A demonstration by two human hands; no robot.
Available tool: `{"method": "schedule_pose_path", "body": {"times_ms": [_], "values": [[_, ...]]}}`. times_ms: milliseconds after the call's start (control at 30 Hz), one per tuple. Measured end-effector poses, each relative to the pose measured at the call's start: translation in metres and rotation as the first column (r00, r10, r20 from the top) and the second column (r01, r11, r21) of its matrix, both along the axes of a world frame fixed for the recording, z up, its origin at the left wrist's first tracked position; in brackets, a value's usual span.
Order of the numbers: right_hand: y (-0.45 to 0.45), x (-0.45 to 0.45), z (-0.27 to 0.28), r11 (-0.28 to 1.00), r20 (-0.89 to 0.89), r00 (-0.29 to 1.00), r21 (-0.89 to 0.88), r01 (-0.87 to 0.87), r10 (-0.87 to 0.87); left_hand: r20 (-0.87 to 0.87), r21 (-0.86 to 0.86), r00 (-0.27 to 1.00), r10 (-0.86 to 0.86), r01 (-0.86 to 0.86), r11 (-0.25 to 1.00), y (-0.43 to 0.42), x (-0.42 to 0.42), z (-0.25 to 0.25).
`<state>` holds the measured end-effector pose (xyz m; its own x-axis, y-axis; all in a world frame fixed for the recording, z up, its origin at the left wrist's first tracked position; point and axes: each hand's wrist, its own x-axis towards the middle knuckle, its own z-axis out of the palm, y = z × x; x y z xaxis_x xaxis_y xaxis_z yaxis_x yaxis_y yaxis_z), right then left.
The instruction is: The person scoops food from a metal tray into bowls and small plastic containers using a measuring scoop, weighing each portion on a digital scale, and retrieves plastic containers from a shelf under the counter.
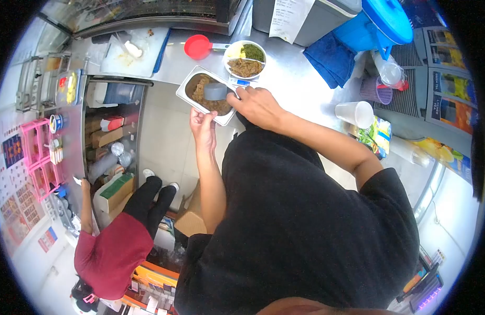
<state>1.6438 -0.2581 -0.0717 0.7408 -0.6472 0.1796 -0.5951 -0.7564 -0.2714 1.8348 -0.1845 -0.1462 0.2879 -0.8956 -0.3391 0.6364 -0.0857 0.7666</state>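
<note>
My left hand (203, 128) grips the near rim of a metal food pan (188, 90), thumb over the edge. Brown shredded cooked meat lies in the pan, and a grey measuring cup (215, 92) rests in it. Bent over the pan's right side, my right hand (257, 106) has its fingers closed at the cup's handle end, which they mostly hide. Just beyond, a round white bowl (226, 62) holds brown meat, chopped greens and something pale yellow. It appears to sit on a kitchen scale with a small blue display (243, 82).
A red measuring cup (197, 47) lies left of the bowl, near a cutting board (142, 64). To the right are a blue cloth (330, 60), a blue bucket (376, 31) and a white cup (354, 114). Another person in a maroon shirt (114, 252) stands at the left shelves.
</note>
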Motion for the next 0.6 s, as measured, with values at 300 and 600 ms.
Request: {"method": "schedule_pose_path", "body": {"times_ms": [300,600], "values": [[0.004,-0.019,0.013,0.973,0.139,0.973,0.165,0.16,-0.184,0.064,0.043,0.998,-0.012,0.01,0.999,0.003,-0.017,-0.007],[-0.044,-0.049,0.029,0.979,-0.173,0.964,-0.004,0.204,-0.201,0.096,0.019,0.994,-0.052,0.05,0.999,-0.007,-0.035,-0.013]]}}
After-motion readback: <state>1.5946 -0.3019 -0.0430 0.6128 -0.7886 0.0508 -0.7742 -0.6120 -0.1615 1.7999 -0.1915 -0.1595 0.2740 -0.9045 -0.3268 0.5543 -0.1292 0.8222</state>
